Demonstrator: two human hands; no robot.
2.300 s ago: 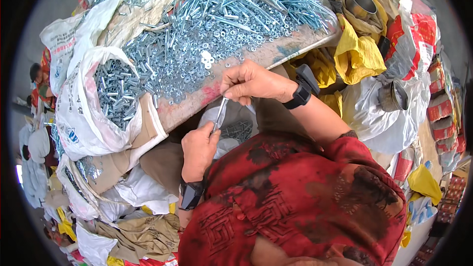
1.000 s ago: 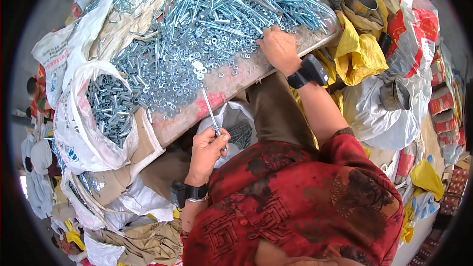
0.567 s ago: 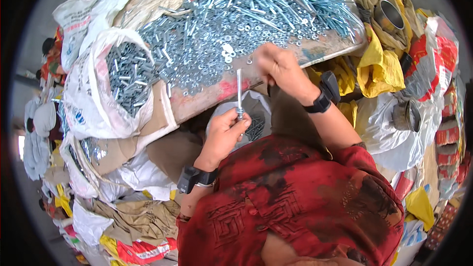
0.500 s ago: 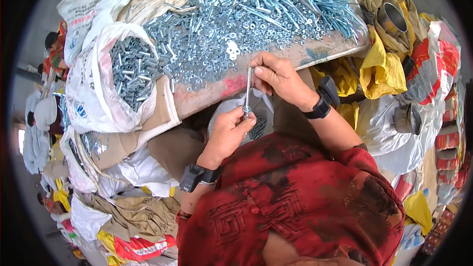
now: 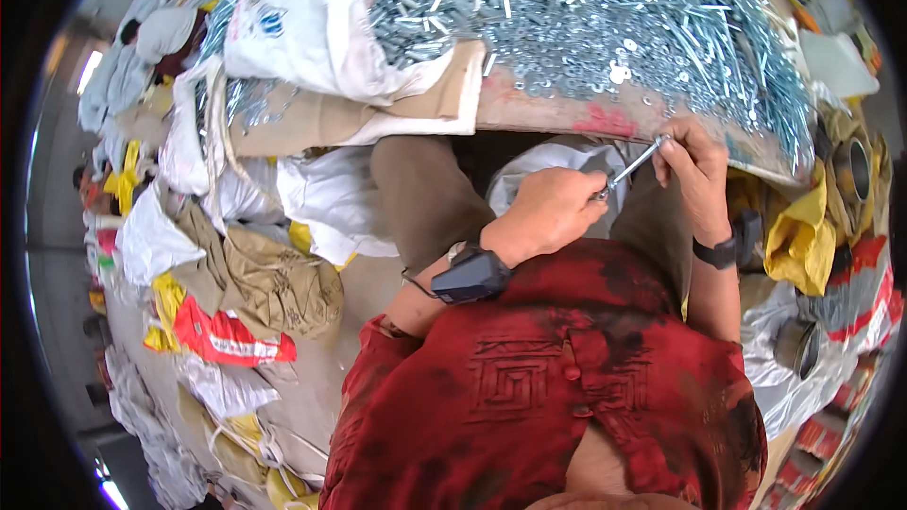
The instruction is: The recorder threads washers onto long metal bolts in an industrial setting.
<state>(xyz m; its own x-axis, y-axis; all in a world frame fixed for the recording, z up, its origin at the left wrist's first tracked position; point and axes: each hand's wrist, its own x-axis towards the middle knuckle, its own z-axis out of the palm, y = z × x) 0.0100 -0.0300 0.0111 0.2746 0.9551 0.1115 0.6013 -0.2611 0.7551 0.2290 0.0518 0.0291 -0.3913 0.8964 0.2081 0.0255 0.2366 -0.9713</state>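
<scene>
While a white sack (image 5: 312, 28) of bolts slumps at the left of the surface (image 5: 567, 118), the person's left hand (image 5: 548, 212) keeps a clenched grip on the lower end of a long silver bolt (image 5: 631, 166). Their right hand (image 5: 697, 165) pinches its upper end, just below the surface's edge.

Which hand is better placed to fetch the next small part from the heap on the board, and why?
Probably the right hand: it sits just under the board's edge, beside the loose hardware. The left hand grips the long bolt lower down.
</scene>
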